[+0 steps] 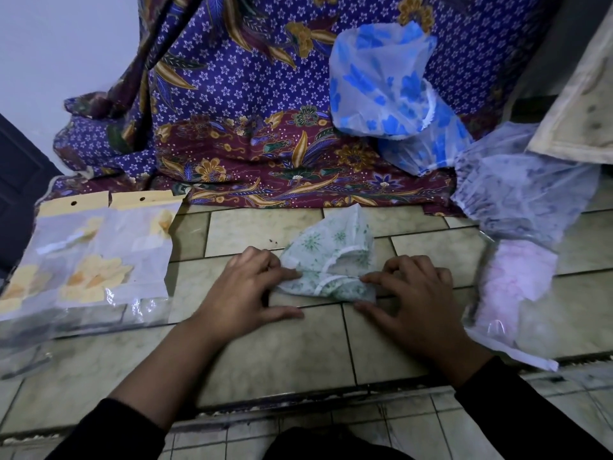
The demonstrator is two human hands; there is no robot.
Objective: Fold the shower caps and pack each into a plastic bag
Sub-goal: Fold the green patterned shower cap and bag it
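I see the green-print shower cap [326, 260] lying part folded on the tiled ledge [275, 346], straight in front of me. My left hand [247, 287] presses its left end, index finger laid flat and thumb on the tile. My right hand [413, 293] presses the right end the same way. Two packed bags [89, 257] lie at the far left

Setting: domestic interior, most likely a home. Evidence: raised surface [282, 343] of beige marbled tiles with dark, worn grout; lower tiled floor [414, 426] in front of it; purple-and-maroon batik cloth [232, 94] draped behind; plain white wall [49, 44] and dark door [20, 194] at left.
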